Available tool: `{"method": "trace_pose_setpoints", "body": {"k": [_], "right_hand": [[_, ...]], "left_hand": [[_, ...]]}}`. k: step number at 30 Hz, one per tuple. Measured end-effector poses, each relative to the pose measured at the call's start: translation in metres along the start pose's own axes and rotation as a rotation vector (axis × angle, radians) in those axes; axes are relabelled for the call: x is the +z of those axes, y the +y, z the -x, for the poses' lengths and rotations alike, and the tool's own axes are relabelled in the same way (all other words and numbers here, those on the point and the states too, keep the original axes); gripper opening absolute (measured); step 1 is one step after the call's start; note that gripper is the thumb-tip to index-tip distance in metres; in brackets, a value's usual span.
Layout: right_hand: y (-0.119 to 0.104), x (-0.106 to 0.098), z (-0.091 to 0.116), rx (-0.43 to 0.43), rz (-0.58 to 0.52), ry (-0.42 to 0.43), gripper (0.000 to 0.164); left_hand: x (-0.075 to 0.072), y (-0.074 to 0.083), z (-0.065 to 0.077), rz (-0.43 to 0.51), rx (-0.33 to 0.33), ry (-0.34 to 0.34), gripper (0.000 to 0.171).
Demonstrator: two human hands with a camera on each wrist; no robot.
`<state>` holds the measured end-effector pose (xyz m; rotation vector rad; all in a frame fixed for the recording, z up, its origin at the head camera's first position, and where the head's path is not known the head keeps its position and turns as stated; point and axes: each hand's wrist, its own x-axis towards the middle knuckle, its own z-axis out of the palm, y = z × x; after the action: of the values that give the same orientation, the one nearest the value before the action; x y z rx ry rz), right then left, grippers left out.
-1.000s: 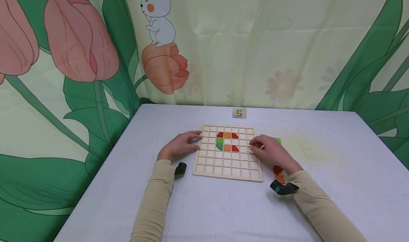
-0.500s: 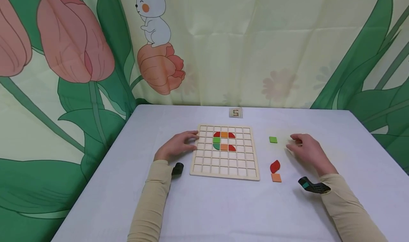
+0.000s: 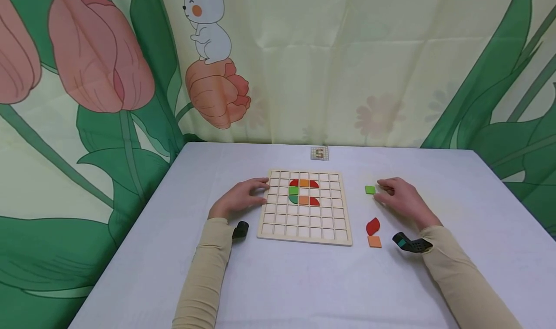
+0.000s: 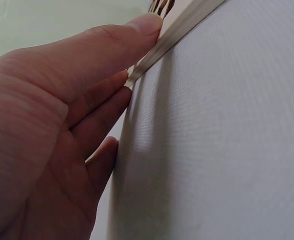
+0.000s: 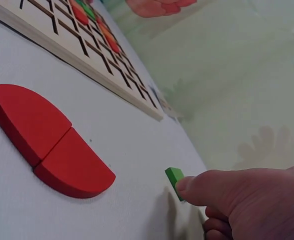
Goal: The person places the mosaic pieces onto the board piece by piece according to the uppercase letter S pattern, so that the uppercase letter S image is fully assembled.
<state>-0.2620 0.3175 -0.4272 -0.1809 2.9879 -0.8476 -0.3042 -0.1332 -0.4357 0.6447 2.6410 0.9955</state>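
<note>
My left hand (image 3: 239, 197) rests at the left edge of a wooden grid board (image 3: 304, 227). In the left wrist view its thumb (image 4: 146, 24) lies against the board's rim, the other fingers loosely extended beside it. My right hand (image 3: 403, 199) is just right of a light green square tile (image 3: 369, 190) on the table. Its thumb (image 5: 192, 187) overlaps the tile's edge in the right wrist view, while the index finger stands apart from it. Red, orange and green tiles (image 3: 304, 200) form a partial figure in the board's upper cells.
Two red quarter-round tiles (image 5: 57, 145) lie together between the board and the right forearm. An orange square tile (image 3: 374, 242) sits just in front of them. Behind the board lies a small card (image 3: 319, 153) with a figure like an S. A printed curtain (image 3: 304, 68) hangs beyond the table.
My right hand moves from the board's right side out to the right, then back left to the light green tile. The left hand stays at the board's edge; the head view shifts slightly.
</note>
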Motion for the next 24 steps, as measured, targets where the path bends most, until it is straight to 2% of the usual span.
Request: {"method": "trace_pose_setpoints", "body": {"k": [12, 24], "right_hand": [[-0.012, 0.010, -0.010, -0.047, 0.043, 0.027, 0.047], [-0.012, 0.013, -0.009, -0.036, 0.055, 0.043, 0.044]], "left_hand": [[-0.001, 0.000, 0.002, 0.012, -0.011, -0.001, 0.047], [-0.001, 0.002, 0.002, 0.015, -0.004, 0.001, 0.047]]}}
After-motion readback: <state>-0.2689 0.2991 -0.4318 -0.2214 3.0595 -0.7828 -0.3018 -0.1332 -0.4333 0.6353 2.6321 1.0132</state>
